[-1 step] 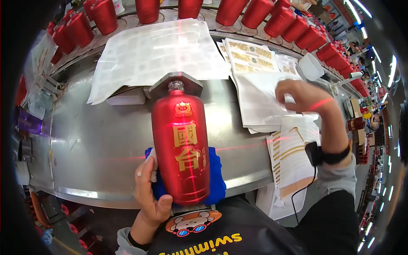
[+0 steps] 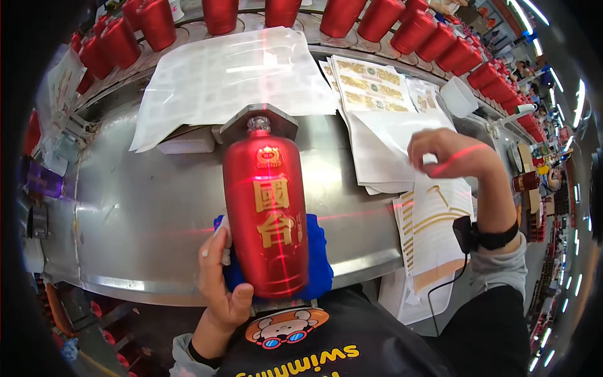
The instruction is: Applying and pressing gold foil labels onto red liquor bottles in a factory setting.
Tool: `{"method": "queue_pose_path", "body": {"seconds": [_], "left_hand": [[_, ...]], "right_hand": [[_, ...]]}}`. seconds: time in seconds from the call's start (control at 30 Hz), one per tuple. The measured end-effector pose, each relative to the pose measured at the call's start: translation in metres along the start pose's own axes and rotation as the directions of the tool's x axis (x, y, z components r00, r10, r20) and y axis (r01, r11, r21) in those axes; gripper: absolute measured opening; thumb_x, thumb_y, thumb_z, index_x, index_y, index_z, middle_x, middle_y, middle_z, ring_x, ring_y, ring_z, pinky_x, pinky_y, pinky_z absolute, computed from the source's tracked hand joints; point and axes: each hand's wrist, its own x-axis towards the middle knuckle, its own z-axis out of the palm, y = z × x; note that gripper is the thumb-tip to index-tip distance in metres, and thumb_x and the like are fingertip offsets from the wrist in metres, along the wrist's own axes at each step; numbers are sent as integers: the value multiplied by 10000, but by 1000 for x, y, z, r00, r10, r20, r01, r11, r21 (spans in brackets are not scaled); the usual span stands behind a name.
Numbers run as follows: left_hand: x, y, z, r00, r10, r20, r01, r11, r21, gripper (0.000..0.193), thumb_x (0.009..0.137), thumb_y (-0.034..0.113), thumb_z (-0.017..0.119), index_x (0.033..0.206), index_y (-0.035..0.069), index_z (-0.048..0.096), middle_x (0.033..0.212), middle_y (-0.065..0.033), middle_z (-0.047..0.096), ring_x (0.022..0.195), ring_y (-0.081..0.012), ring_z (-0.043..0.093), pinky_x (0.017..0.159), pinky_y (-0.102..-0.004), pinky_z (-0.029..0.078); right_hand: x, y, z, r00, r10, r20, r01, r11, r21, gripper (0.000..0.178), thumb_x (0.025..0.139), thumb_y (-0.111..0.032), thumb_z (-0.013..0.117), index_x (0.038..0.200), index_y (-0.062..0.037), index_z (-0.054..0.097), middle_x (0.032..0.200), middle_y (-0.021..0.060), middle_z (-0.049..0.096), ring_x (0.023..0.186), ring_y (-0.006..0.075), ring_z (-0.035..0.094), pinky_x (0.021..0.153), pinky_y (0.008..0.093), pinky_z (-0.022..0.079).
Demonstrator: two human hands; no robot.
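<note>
A red bottle [image 2: 279,261] with gold characters and a clear-topped neck lies tilted before me, neck away from me. Its neck end rests in a dark angular holder [image 2: 282,119], and a blue cloth [image 2: 321,261] shows beside its lower body. My left hand [image 2: 221,289] grips the bottle's lower left side, thumb by the base; a white scrap shows at its fingers. Over the paper sheets at right hovers my right hand [image 2: 452,151], fingers curled and thumb tip meeting them. Whatever they pinch, if anything, cannot be made out. Below it are sheets with gold strips [image 2: 440,235].
Red bottles [image 2: 220,16] line a curved conveyor at the back. A translucent white sheet [image 2: 232,78] covers part of the metal table [image 2: 151,213]. Gold-printed label sheets [image 2: 370,85] lie at right near a white tub [image 2: 458,97]. A cable [image 2: 433,301] hangs from my right wrist.
My right hand has come slightly down toward me over the sheets. The bottle has shifted very slightly up in view, with my left hand still on it.
</note>
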Motion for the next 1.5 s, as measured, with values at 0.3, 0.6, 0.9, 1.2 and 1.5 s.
{"method": "queue_pose_path", "body": {"seconds": [0.3,0.6,0.9,1.2,1.5], "left_hand": [[6,9,2,989,137,52,-138,990,20,625,917,375,573,1383,-20,439,1338,-201,521,1152,-341,532,1001,-411,377],[-13,6,26,979,175,-104,-173,984,33,660,935,488,479,1361,-12,423,1227,-230,547,1086,-388,503,967,-446,373],[-4,6,18,966,206,-154,-199,978,63,579,903,430,548,1284,-5,505,1155,-218,587,974,-371,564,918,-454,401],[9,-14,3,990,139,-15,-140,985,-103,502,1004,284,470,1382,-41,413,1374,-177,487,1277,-249,460,1069,-360,343],[2,-20,9,984,176,-23,-177,969,-174,452,1032,228,402,1386,-53,407,1370,-163,482,1265,-224,458,1071,-337,324]], "right_hand": [[0,173,22,886,-125,-447,-155,828,-539,665,721,-82,729,1339,-30,489,1248,210,535,1185,387,484,1020,402,387],[-25,167,5,896,-370,-244,205,834,-512,537,794,-65,612,1317,4,510,1252,206,567,1182,362,522,1037,403,389],[-29,169,-26,793,-86,-604,10,992,-128,483,840,-85,552,1307,28,510,1251,213,578,1198,342,525,1048,400,381],[-100,36,3,86,380,-921,-32,925,379,283,870,-130,564,1116,-18,647,956,48,668,868,140,587,775,289,462],[-321,37,251,-337,761,-555,704,595,389,366,918,-128,564,1231,58,526,1164,141,622,1045,247,628,911,360,525]]}}
